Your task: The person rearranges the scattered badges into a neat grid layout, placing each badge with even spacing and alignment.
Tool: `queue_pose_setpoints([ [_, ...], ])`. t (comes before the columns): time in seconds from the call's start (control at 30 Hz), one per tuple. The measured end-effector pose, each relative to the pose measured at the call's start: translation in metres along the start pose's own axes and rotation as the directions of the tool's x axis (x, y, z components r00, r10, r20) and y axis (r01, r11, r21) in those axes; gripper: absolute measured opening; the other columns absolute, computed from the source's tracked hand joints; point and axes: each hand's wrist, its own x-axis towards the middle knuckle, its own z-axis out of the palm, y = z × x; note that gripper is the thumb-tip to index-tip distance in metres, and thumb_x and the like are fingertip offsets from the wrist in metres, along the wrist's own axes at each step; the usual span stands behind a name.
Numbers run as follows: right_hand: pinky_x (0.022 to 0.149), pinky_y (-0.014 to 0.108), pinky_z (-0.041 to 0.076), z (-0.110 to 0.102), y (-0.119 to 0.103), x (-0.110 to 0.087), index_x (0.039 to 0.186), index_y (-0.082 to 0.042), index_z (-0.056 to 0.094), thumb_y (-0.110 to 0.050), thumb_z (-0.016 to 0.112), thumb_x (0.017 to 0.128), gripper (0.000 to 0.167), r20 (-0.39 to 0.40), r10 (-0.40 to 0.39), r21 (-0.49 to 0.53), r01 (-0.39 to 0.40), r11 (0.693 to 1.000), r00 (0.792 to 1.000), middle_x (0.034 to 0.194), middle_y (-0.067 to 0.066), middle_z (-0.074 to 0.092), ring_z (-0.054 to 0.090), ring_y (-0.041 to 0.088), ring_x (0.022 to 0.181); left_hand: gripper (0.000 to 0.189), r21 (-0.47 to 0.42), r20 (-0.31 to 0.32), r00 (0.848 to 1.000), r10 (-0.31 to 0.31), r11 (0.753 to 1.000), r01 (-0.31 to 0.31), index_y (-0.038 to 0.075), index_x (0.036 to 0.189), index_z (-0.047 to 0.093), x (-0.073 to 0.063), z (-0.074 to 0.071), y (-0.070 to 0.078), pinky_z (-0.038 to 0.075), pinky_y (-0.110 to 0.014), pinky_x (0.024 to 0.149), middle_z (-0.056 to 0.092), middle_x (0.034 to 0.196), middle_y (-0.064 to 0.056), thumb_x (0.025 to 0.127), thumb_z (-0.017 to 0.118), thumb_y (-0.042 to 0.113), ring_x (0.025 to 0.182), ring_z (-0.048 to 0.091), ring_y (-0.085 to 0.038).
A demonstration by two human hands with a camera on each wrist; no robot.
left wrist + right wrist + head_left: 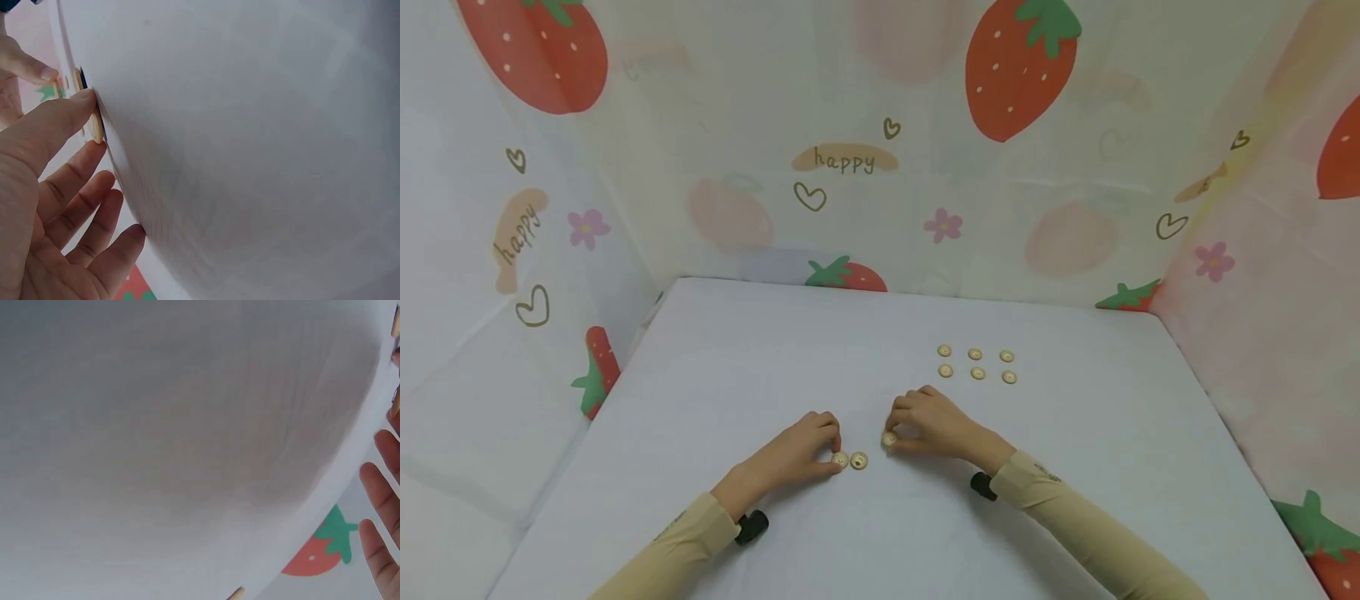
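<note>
My left hand pinches a small round wooden disc between thumb and index finger, low over the white table. Just right of it lies a second disc with a dark mark on its face. My right hand holds another disc by its edge, tilted, to the right of that pair. In the left wrist view, the pinched disc appears edge-on under the thumb. The right wrist view catches only the fingers at its right edge; what they hold is mostly cut off there.
Beyond my right hand, more wooden discs lie in two rows of three on the white table. Cloth walls printed with strawberries stand at the back and both sides. A black wrist device sits under the left cuff.
</note>
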Motion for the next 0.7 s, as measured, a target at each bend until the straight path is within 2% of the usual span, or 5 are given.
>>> queue_pose_setpoints([
  [0.7, 0.083, 0.032, 0.041, -0.007, 0.018, -0.022, 0.092, -0.024, 0.068, -0.039, 0.068, 0.082, 0.018, -0.068, 0.066, -0.017, -0.067, 0.998, 0.995, 0.089, -0.012, 0.061, 0.054, 0.006, 0.085, 0.017, -0.022, -0.004, 1.0, 0.011, 1.0, -0.011, 0.015, 0.087, 0.06, 0.0, 0.001, 0.0, 0.045, -0.033, 0.082, 0.054, 0.102, 0.004, 0.081, 0.072, 0.025, 0.093, 0.047, -0.012],
])
